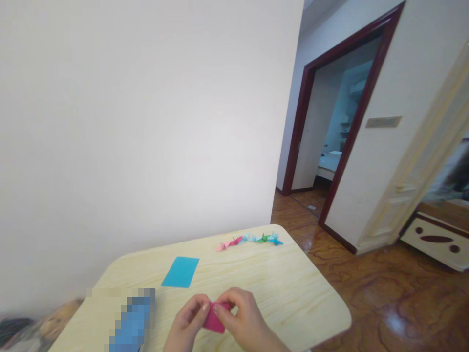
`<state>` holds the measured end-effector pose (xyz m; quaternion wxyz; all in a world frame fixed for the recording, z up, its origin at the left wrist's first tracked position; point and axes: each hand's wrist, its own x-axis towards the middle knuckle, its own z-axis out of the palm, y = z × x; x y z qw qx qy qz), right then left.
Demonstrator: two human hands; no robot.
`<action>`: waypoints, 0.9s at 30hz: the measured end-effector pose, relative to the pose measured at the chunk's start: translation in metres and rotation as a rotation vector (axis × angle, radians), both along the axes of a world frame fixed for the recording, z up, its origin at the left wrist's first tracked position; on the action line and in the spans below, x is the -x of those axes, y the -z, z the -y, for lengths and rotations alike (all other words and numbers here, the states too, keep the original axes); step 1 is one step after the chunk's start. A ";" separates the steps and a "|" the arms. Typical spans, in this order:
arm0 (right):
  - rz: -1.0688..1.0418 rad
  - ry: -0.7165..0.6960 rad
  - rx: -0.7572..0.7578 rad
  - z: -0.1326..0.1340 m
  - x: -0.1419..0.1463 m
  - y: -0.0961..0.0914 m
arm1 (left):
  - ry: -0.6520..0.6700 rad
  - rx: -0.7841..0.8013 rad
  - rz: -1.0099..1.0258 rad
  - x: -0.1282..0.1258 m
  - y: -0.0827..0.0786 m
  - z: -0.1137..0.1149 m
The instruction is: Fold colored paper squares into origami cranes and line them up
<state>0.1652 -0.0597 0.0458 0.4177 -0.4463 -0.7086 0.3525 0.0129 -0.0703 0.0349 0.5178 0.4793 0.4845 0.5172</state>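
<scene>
A small folded piece of magenta paper (214, 321) is held over the near part of the table. My left hand (188, 320) pinches its left side between thumb and fingers. On the upper right edge, my right hand (244, 315) grips the same paper with thumb and forefinger. Beyond my hands lies a flat blue sheet of paper (181, 272). Toward the back right, several folded paper cranes (264, 238) in pink, magenta, green and blue stand in a row. The finer folds of the magenta paper are hidden by my fingers.
The pale wooden table (293, 288) has rounded corners and stands against a white wall (146, 122). A blurred-out blue object (132, 320) is at the table's near left. To the right are a wooden floor (370, 293), a dark-red door frame (308, 98) and a low cabinet (436, 239).
</scene>
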 end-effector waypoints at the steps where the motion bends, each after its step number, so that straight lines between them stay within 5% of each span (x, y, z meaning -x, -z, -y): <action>1: -0.030 -0.001 0.030 0.000 0.000 -0.001 | -0.004 0.004 0.016 0.000 0.001 0.000; 5: -0.104 0.013 0.090 0.001 0.002 -0.003 | -0.024 0.022 0.041 -0.001 0.001 0.001; 16: -0.014 -0.007 -0.042 0.000 -0.003 -0.011 | -0.034 -0.058 -0.116 0.001 -0.010 0.007; 22: -0.152 -0.075 0.226 -0.008 -0.007 0.001 | -0.045 0.026 -0.081 -0.003 -0.005 0.008; 27: -0.318 -0.274 0.493 -0.027 -0.011 0.033 | -0.035 0.094 -0.055 -0.006 0.012 0.007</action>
